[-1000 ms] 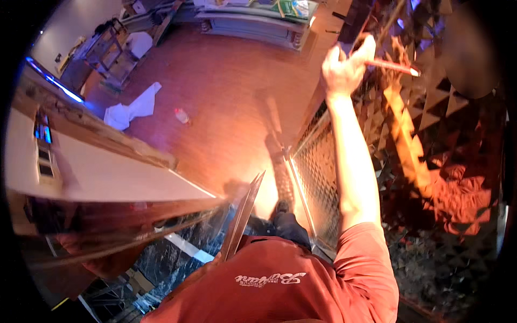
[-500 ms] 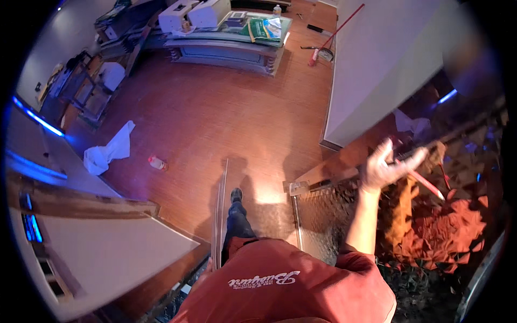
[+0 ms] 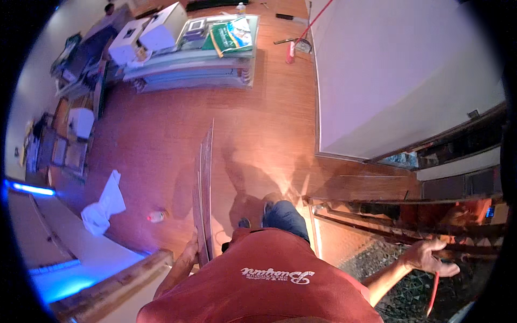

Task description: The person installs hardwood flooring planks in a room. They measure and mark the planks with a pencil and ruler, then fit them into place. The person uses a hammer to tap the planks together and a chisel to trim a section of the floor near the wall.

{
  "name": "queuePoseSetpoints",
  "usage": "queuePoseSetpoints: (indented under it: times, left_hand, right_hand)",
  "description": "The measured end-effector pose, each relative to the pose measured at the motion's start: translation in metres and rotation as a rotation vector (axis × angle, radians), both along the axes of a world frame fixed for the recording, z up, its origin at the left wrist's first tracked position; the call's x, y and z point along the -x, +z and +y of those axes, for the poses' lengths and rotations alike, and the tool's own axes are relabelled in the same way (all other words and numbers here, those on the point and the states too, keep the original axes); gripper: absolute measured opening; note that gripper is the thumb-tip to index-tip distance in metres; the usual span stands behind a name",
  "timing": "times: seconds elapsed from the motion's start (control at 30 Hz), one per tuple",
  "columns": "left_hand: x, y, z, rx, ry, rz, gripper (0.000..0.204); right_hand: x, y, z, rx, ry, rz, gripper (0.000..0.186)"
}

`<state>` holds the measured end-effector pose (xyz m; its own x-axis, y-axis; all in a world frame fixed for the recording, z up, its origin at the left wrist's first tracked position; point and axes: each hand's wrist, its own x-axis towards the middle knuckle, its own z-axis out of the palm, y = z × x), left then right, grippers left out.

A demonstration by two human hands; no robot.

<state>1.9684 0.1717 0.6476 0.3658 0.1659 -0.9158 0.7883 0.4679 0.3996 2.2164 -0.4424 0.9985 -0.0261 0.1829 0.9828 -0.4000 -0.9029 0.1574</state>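
Observation:
Long thin wooden boards (image 3: 203, 183) stand at my left side, pointing away across the floor. My left hand (image 3: 188, 254) is closed round their near end, its fingers partly hidden behind them. Low on the right, my right hand (image 3: 431, 258) has its thumb and some fingers spread. A red pencil (image 3: 434, 296) is held in it, pointing downward with its light tip lowest. This hand is just above a dark, shiny, patterned surface (image 3: 398, 285), beside a dark ledge (image 3: 420, 231).
A white wall (image 3: 388, 81) rises ahead on the right. A stack of panels (image 3: 194, 75) with white boxes and a green bag stands far ahead. A small bottle (image 3: 156, 216) and a white cloth (image 3: 102, 207) lie on the wooden floor at left. Another person (image 3: 109, 9) is far back.
My right hand has come down and to the right with the pencil, which now points downward. The boards in my left hand reach further forward, and my body has turned.

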Motion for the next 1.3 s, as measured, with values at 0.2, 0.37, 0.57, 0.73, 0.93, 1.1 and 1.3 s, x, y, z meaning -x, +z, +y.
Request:
queuePoseSetpoints:
  times: [0.2,0.37,0.57,0.73,0.93,1.1,1.3]
  left_hand:
    - [-0.198,-0.023,0.062,-0.076,-0.067,-0.023,0.097]
    - [-0.363,-0.021,0.076,-0.010,-0.076,-0.038,0.096]
    - [-0.505,0.017,0.103,-0.025,-0.068,-0.011,0.096]
    - [-0.689,0.012,0.139,-0.009,-0.087,-0.060,0.096]
    - [-0.998,0.034,0.194,-0.038,-0.219,-0.110,0.096]
    - [-1.153,0.013,0.200,0.006,-0.271,-0.042,0.096]
    - [-1.360,0.023,0.188,0.020,-0.182,0.027,0.095]
  right_hand:
    - [-0.186,-0.009,0.066,-0.075,0.472,0.097,0.051]
    - [-0.444,-0.012,0.181,-0.801,1.366,0.286,0.052]
    - [-0.635,0.090,0.277,-0.275,1.918,0.376,0.069]
    - [-0.793,0.124,0.343,-0.194,1.883,0.506,0.064]
    - [-0.939,0.127,0.351,-0.395,1.688,0.563,0.059]
    - [-1.147,0.088,0.345,-0.458,1.602,0.597,0.055]
    - [-1.448,0.065,0.381,-0.441,1.803,0.585,0.050]
